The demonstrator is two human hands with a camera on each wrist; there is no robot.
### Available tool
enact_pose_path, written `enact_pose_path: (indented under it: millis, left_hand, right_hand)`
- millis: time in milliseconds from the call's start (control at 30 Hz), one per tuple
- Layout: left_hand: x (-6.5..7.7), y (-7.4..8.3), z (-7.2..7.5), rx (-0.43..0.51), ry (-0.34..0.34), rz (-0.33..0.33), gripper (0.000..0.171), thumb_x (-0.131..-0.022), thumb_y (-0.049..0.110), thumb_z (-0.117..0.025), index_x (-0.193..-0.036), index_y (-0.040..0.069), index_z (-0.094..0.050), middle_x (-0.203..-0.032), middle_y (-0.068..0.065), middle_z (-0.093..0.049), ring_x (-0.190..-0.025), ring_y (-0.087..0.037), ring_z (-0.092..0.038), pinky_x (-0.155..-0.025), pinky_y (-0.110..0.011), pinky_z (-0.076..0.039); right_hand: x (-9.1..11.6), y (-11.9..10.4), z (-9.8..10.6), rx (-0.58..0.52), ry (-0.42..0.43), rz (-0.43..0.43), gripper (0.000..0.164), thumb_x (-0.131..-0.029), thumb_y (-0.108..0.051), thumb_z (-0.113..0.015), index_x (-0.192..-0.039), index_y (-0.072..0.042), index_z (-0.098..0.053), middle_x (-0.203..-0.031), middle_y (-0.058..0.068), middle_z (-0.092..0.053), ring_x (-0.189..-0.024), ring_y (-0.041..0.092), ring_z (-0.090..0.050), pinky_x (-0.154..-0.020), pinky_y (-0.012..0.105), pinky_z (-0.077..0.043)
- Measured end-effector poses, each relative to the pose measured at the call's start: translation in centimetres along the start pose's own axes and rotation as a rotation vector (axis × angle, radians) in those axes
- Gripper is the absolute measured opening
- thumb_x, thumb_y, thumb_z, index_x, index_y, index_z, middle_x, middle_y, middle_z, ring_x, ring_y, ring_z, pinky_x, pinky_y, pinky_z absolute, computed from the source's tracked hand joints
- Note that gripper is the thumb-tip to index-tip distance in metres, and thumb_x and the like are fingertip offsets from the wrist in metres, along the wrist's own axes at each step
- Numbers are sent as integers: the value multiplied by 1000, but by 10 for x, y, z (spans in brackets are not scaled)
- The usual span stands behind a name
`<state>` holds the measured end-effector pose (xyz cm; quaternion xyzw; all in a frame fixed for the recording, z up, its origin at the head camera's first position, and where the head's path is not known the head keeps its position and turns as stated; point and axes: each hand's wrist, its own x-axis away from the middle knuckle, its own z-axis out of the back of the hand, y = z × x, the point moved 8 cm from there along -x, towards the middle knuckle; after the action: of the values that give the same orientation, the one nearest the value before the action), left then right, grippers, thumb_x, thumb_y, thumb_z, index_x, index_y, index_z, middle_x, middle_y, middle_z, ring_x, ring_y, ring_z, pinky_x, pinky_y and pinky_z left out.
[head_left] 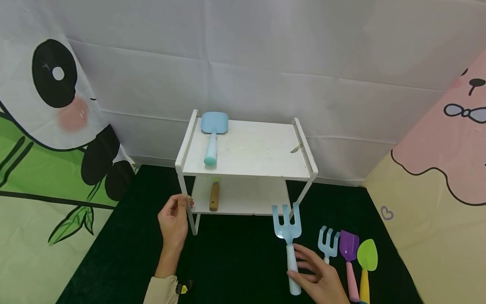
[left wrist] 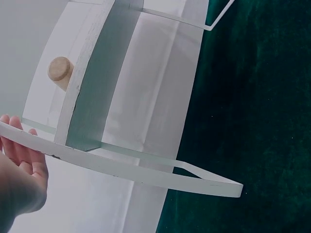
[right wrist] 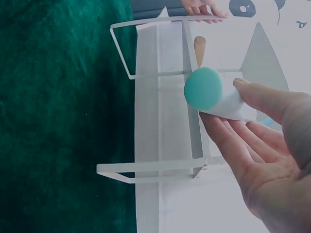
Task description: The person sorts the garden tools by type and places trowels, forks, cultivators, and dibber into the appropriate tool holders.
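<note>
My right hand [head_left: 318, 274] pinches the pale handle of a light blue garden hand fork [head_left: 287, 230] between thumb and fingers, its tines pointing toward the shelf. In the right wrist view the round turquoise handle end [right wrist: 203, 89] faces the camera. At the left front leg of a white two-tier shelf [head_left: 262, 169], my left hand [head_left: 174, 219] grips the upright, fingers curled round it. A light blue shovel [head_left: 214, 122] lies on the top tier at the left. On the lower tier rests a tool with a wooden handle [head_left: 214, 196]; its head is hidden under the top board.
Right of the shelf, on the dark green cloth [head_left: 235, 257], lie a smaller blue fork [head_left: 328, 242], a purple shovel with pink handle [head_left: 349, 245] and a lime-green trowel with yellow handle [head_left: 367, 255]. A white fabric wall [head_left: 258, 63] stands behind.
</note>
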<state>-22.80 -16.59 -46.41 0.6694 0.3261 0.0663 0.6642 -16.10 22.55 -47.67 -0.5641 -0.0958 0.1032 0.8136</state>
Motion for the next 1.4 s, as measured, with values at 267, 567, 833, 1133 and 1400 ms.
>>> enact_pose_path:
  millis: [267, 567, 833, 1133, 1400]
  left_hand:
    - [-1, -1, 0, 0, -6, 2, 30, -109, 16, -52, -102, -10, -64, -92, 0, -67, -88, -14, -64, -84, -17, -53]
    - [0, -1, -1, 1, -2, -4, 29, -109, 16, -52, -101, -9, -64, -91, -1, -67, -88, -14, -65, -84, -18, -53]
    - [0, -2, 0, -19, 2, -14, 29, -109, 17, -52, -101, -8, -65, -91, 0, -67, -88, -14, -65, -84, -18, -53]
    - [0, -3, 0, -11, 7, -13, 29, -109, 16, -52, -100, -9, -64, -91, 0, -68, -87, -14, -65, -84, -17, -53]
    - [0, -1, 0, -8, 4, -18, 29, -109, 15, -52, -100, -10, -64, -90, 0, -68, -87, -14, -65, -84, -17, -53]
  right_hand:
    - [-15, -4, -8, -23, -34, -19, 65, -92, -16, -79, -148, -8, -49, -134, 20, -63, -106, 16, -71, -81, 28, -60]
    - [-31, -13, -13, -35, -46, 42, 62, -93, -19, -78, -148, -9, -51, -135, 20, -62, -106, 19, -70, -83, 28, -59]
    - [-47, -23, -16, -29, -38, 146, 60, -92, -15, -79, -146, -6, -53, -133, 21, -63, -103, 19, -71, -82, 30, -60]
    - [-63, -33, -20, -38, -29, 213, 60, -91, -12, -80, -145, -2, -54, -132, 23, -63, -102, 20, -72, -83, 31, -60]
    - [-81, -38, -25, -27, -36, 247, 58, -92, -12, -79, -144, -3, -55, -131, 21, -64, -103, 23, -71, -85, 29, -59]
